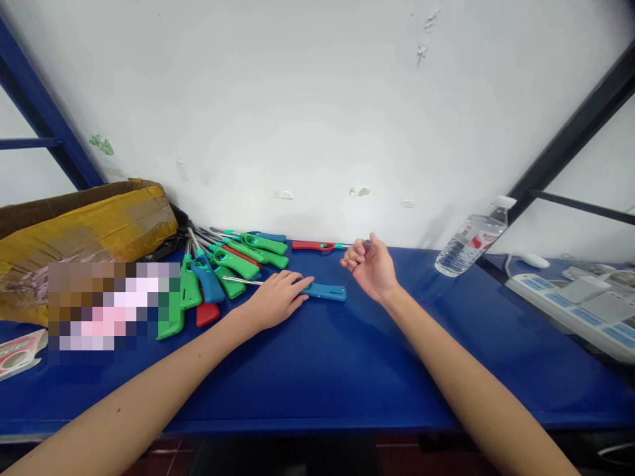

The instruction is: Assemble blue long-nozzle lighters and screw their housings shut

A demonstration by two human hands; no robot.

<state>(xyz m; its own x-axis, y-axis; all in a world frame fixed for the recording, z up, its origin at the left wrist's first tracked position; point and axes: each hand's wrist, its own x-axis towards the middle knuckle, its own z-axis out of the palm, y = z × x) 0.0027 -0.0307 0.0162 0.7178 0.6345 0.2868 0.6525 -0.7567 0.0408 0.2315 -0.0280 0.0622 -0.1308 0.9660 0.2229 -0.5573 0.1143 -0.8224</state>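
Observation:
A blue long-necked lighter point(327, 291) lies flat on the blue table, its metal neck pointing left. My left hand point(278, 299) is closed over its middle and holds it against the tabletop, hiding the part under my palm. In my right hand point(371, 268), fingers curled, is a thin screwdriver point(368, 244) with a dark handle, mostly hidden by my fingers. Its slim shaft slants down to the handle end of the blue lighter; whether the tip touches cannot be made out. Behind my hands lies a red lighter point(313, 245) near the wall.
Several green, blue and red lighters point(238, 262) are heaped at the left. Beyond them stands a taped cardboard box point(124, 218). A water bottle point(471, 238) and a white power strip point(570, 307) are at the right. A white wall point(317, 119) rises behind the table point(317, 377).

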